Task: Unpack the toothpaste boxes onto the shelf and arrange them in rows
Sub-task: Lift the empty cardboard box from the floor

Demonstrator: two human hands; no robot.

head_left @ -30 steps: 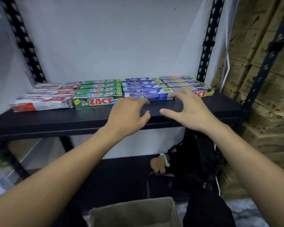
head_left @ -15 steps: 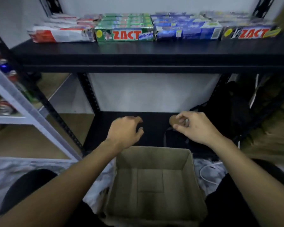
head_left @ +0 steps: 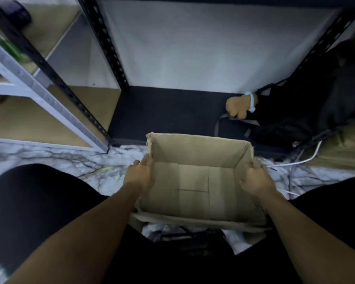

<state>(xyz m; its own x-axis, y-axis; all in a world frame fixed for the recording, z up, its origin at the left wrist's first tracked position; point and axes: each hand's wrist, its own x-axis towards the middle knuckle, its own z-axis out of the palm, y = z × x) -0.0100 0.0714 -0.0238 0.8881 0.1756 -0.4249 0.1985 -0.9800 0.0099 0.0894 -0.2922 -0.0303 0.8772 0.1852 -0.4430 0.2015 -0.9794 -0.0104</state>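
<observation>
1. Head view looks straight down into a cardboard carton (head_left: 197, 148) that stands open on the marble-patterned floor (head_left: 59, 158), between the person's knees (head_left: 35, 201), which are clad in black.
2. Inside, the carton shows its bare bottom flaps. A flap on the near side hangs outward toward the person.
3. The left hand (head_left: 140, 173) lies against the outside of the carton's left wall. Its fingers are fairly straight and point forward, with the tips at the upper rim. It touches the cardboard and clasps nothing.
4. The right hand (head_left: 254, 177) is at the carton's right wall, with its fingers curled over the rim and gripping it. The picture is soft here, so the thumb cannot be made out.
5. The black lower shelf (head_left: 162, 111) lies just beyond the carton's far wall, low near the floor. A black perforated post (head_left: 105, 44) rises at its left rear corner, and a white wall (head_left: 203, 48) stands behind it.
6. On the right end of that shelf sits a black bag (head_left: 295, 111). A tan plush toy (head_left: 237, 106) with a pale blue band touches the bag's left side.
7. A white cable (head_left: 291, 162) runs over the floor just right of the carton.
8. A pale grey rack (head_left: 43, 93) stands to the left, beside the black post.
</observation>
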